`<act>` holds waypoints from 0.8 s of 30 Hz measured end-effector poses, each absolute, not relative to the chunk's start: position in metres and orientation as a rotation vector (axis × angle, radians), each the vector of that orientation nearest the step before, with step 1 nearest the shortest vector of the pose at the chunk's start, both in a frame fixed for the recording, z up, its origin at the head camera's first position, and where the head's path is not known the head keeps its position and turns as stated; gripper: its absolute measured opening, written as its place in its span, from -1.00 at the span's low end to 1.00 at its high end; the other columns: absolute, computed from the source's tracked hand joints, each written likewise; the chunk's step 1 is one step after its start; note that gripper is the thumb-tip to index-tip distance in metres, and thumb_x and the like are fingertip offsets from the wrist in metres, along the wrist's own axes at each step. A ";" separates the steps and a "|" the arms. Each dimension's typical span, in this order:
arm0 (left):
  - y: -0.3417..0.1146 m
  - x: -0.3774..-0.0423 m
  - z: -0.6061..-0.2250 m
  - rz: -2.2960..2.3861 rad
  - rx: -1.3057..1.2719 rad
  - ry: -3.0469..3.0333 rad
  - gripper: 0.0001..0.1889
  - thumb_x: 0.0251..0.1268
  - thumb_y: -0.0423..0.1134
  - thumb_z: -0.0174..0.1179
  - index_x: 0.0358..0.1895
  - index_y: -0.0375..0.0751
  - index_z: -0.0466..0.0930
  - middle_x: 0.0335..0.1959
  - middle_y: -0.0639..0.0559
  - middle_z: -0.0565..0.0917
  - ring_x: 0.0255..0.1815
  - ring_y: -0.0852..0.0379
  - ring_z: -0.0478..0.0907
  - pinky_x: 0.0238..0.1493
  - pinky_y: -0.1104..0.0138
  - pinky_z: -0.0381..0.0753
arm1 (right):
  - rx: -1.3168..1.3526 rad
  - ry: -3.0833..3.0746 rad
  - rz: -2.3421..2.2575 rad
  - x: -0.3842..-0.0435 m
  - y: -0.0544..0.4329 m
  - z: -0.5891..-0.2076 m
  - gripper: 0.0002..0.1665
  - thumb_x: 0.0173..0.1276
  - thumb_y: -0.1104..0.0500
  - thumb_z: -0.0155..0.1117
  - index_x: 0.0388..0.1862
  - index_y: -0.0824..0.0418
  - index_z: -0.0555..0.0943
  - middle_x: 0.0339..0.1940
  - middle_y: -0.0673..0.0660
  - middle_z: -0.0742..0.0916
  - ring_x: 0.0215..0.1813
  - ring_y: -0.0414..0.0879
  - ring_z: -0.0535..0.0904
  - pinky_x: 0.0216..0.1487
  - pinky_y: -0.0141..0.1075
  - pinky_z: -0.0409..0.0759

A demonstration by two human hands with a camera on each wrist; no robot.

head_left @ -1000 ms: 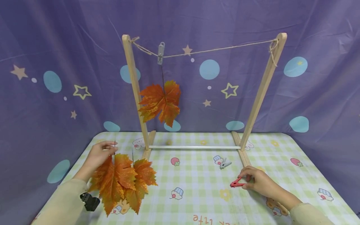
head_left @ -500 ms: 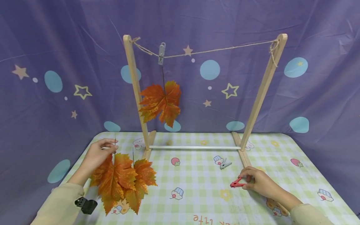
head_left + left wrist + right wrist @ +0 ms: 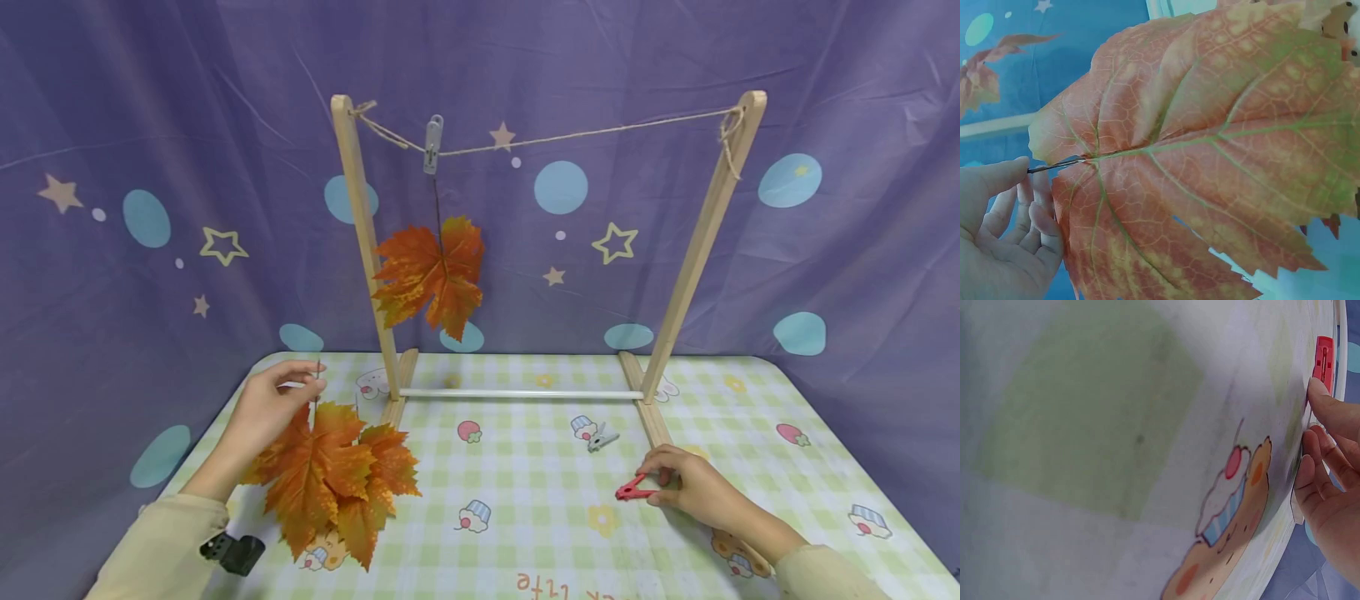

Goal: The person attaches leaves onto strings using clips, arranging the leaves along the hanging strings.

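Observation:
My left hand (image 3: 272, 406) pinches the dark stem of an orange artificial maple leaf (image 3: 318, 471) at the left of the table. In the left wrist view this leaf (image 3: 1210, 144) fills most of the frame, its stem between thumb and finger. Another orange leaf (image 3: 390, 462) lies partly behind it. At the right, my right hand (image 3: 693, 487) holds a red clothespin (image 3: 633, 489) by its handle end, low over the table. The right wrist view shows the red clothespin (image 3: 1324, 362) beyond the thumb.
A wooden frame (image 3: 682, 275) carries a string (image 3: 585, 133) across its top. A grey clothespin (image 3: 432, 146) clips one orange leaf (image 3: 435, 275) to it near the left post. Another grey clothespin (image 3: 600, 437) lies on the checkered tablecloth (image 3: 525, 475).
My left hand has risen a little and shifted slightly right, drawing the pinched leaf along. My right hand stays in place with the red clothespin.

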State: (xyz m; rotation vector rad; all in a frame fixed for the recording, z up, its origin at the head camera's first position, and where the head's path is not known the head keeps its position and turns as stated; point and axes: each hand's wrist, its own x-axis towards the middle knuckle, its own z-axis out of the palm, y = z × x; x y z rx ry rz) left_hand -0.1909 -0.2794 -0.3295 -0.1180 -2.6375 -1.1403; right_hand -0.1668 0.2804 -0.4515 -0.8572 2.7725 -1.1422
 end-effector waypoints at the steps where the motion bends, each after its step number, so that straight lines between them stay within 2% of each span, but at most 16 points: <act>1: -0.278 -0.190 -0.328 -1.147 -0.122 -2.635 -0.61 0.45 -0.14 0.20 0.18 -0.33 0.58 -0.05 -0.24 0.64 -0.13 -0.11 0.61 -0.18 0.28 0.58 | -0.852 2.774 -1.139 -0.167 0.280 -0.452 -0.64 0.12 0.28 0.53 -0.09 0.26 0.66 -0.01 0.25 0.62 -0.28 -0.22 0.48 -0.34 -0.37 0.54; 4: -0.272 -0.188 -0.325 -1.189 -0.134 -2.622 -0.61 0.44 -0.14 0.22 0.18 -0.31 0.58 -0.10 -0.21 0.64 -0.18 -0.09 0.64 -0.33 0.36 0.56 | -0.861 2.779 -1.133 -0.167 0.280 -0.452 -0.64 0.11 0.28 0.53 -0.09 0.26 0.66 -0.02 0.25 0.62 -0.28 -0.20 0.48 -0.34 -0.37 0.53; 6: -0.269 -0.187 -0.323 -1.203 -0.148 -2.618 -0.61 0.43 -0.15 0.22 0.18 -0.31 0.58 -0.10 -0.20 0.64 -0.17 -0.10 0.64 -0.36 0.36 0.56 | -0.869 2.782 -1.132 -0.167 0.280 -0.452 -0.64 0.10 0.29 0.53 -0.10 0.26 0.66 -0.03 0.24 0.62 -0.29 -0.19 0.49 -0.34 -0.37 0.53; 12: -0.259 -0.183 -0.316 -1.215 -0.173 -2.619 -0.62 0.44 -0.15 0.22 0.17 -0.31 0.58 -0.07 -0.20 0.63 -0.15 -0.15 0.62 -0.37 0.33 0.54 | -0.873 2.768 -1.145 -0.167 0.280 -0.454 -0.64 0.11 0.29 0.52 -0.09 0.27 0.66 -0.02 0.25 0.61 -0.28 -0.19 0.48 -0.33 -0.37 0.53; 24: -0.243 -0.183 -0.312 -1.248 -0.200 -2.598 -0.66 0.43 -0.15 0.22 0.15 -0.26 0.60 -0.10 -0.17 0.65 -0.16 -0.07 0.61 -0.34 0.31 0.54 | -0.819 2.772 -1.130 -0.168 0.282 -0.453 -0.64 0.13 0.29 0.52 -0.08 0.26 0.66 0.02 0.27 0.62 -0.27 -0.24 0.48 -0.32 -0.37 0.54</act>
